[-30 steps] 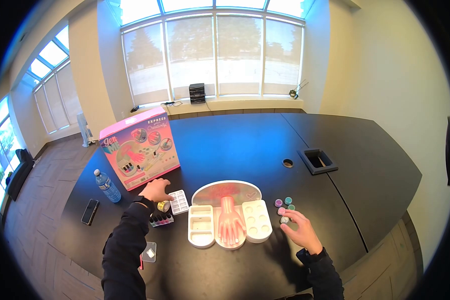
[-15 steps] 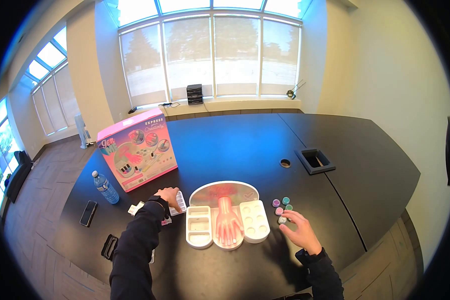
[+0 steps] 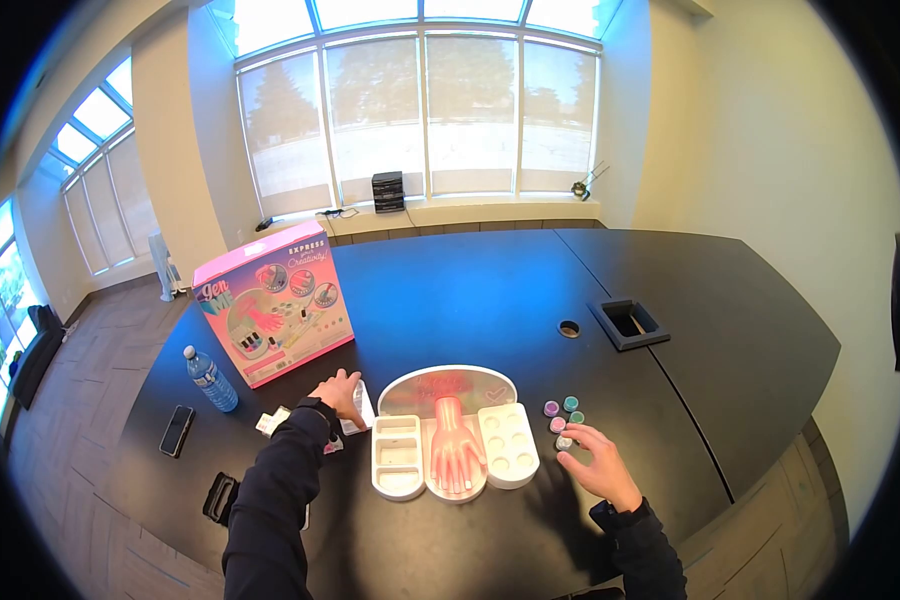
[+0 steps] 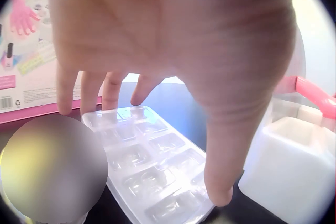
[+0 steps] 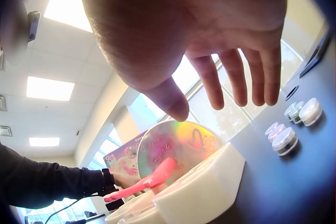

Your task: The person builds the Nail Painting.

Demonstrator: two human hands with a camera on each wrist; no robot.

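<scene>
My left hand (image 3: 338,396) reaches over a clear tray (image 3: 365,405) with small compartments, left of the white nail station (image 3: 398,490). In the left wrist view the thumb lies along the right edge of the tray (image 4: 131,161) and the fingertips meet its far end. A pink model hand (image 3: 454,450) lies in the station's middle. To the right, my right hand (image 3: 608,472) has its fingers apart and slightly bent beside several small jars (image 3: 557,425). No jar is between the fingers in the right wrist view (image 5: 226,29).
A pink box (image 3: 275,305) stands at the back left, with a water bottle (image 3: 212,380) and a phone (image 3: 177,431) near it. A black object (image 3: 220,497) lies left of my left sleeve. A square opening (image 3: 630,323) is set in the table at the right.
My left hand has moved right, from beside the yellow-labelled item onto the clear tray, and the forearm covers the bottle holder. My right hand stays by the jars.
</scene>
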